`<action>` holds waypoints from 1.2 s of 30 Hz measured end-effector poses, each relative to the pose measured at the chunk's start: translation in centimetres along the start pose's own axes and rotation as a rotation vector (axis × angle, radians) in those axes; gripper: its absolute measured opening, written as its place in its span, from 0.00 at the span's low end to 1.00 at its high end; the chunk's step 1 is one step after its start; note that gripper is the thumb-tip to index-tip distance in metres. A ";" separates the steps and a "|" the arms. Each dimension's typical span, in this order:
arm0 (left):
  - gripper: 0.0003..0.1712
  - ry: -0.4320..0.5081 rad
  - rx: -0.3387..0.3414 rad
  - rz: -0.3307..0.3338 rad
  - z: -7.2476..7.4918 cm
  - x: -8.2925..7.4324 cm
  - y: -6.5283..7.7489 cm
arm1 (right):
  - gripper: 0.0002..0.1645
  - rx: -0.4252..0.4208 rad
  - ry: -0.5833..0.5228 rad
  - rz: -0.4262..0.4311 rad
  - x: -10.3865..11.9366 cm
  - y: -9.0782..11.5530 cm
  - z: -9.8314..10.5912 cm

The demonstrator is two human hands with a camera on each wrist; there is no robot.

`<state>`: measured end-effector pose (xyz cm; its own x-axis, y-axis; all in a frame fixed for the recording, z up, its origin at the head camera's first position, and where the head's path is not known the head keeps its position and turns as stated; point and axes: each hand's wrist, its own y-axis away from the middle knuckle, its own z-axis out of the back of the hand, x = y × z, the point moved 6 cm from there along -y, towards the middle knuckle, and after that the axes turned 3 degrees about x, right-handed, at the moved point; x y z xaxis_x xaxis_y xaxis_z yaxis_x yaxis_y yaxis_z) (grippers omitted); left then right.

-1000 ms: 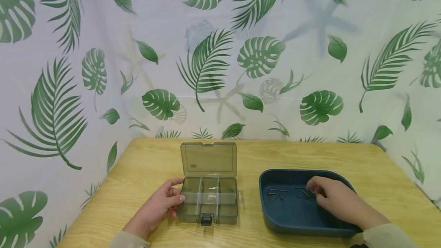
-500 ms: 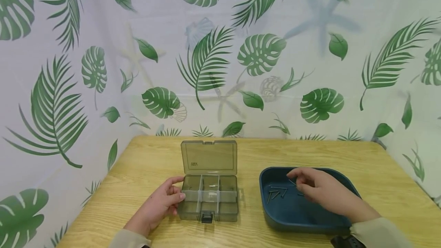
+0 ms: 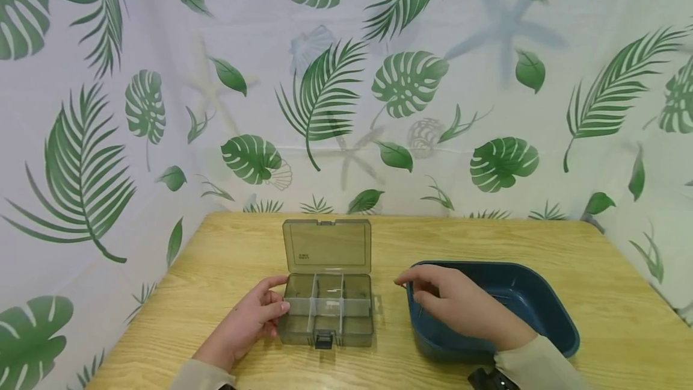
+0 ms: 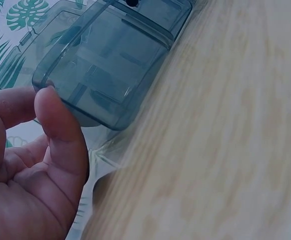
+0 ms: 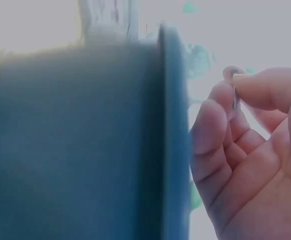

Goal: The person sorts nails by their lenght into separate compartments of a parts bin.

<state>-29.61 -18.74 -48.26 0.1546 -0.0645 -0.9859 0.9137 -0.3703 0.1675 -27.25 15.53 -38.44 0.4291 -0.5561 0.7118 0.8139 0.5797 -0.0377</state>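
Observation:
A smoky clear compartment box point(image 3: 357, 325) stands on the table with its lid point(image 3: 327, 248) raised at the back. My left hand point(image 3: 251, 321) holds it at the left side; in the left wrist view the thumb point(image 4: 58, 112) presses on the box's corner. My right hand point(image 3: 460, 303) is over the left rim of a dark blue tray point(image 3: 552, 318). Between thumb and fingertips it pinches a thin dark nail point(image 5: 236, 97), mostly hidden by the fingers. A few more nails point(image 3: 500, 301) lie in the tray, partly covered by the hand.
The wooden table point(image 3: 243, 245) carries the box at the middle and the tray to its right, with a narrow gap between. A leaf-printed cloth point(image 3: 346, 107) hangs behind and at both sides. A dark watch point(image 3: 489, 379) sits on the right wrist.
My right hand has lifted a nail from inside the tray and moved left to the tray's left rim. My left hand and the box have stayed in place.

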 end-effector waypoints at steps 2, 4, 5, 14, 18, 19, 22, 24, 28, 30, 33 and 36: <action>0.38 -0.003 -0.001 -0.002 0.0 -0.1 0.0 | 0.19 -0.002 0.018 0.002 0.8 -0.7 -0.7; 0.37 -0.007 -0.001 -0.002 0.0 -0.1 0.0 | 0.19 0.003 0.041 0.002 1.5 -1.4 -1.5; 0.37 -0.005 -0.001 -0.001 0.1 -0.1 0.0 | 0.19 0.005 0.054 0.002 1.8 -1.7 -1.9; 0.36 -0.002 0.001 -0.008 0.1 -0.1 0.0 | 0.17 0.011 0.123 0.034 3.6 -4.5 -4.8; 0.35 -0.009 -0.001 -0.005 0.2 -0.1 0.0 | 0.17 0.006 0.142 0.032 4.0 -5.4 -5.5; 0.35 -0.009 0.001 -0.004 0.2 0.0 -0.1 | 0.17 0.008 0.144 0.027 4.0 -5.5 -5.6; 0.36 -0.007 0.009 -0.008 0.1 -0.1 -0.1 | 0.17 0.012 0.144 0.009 4.1 -5.9 -5.9; 0.36 -0.004 0.015 -0.011 0.1 -0.1 -0.1 | 0.17 0.016 0.140 -0.006 4.2 -6.1 -6.0; 0.37 0.001 0.021 -0.017 0.0 -0.2 0.0 | 0.18 0.014 0.141 -0.013 4.4 -6.4 -6.2; 0.37 0.002 0.022 -0.019 0.0 -0.2 0.0 | 0.19 0.008 0.154 -0.006 4.5 -6.5 -6.3; 0.37 0.002 0.024 -0.019 -0.1 -0.1 -0.1 | 0.20 0.002 0.164 -0.005 4.6 -6.6 -6.3; 0.37 0.001 0.026 -0.018 0.0 0.0 -0.1 | 0.20 0.008 0.156 -0.020 4.5 -6.6 -6.4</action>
<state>-29.68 -18.74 -48.29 0.1388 -0.0567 -0.9887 0.9061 -0.3957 0.1499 -28.23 5.40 -39.48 0.4693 -0.6528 0.5947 0.8199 0.5723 -0.0188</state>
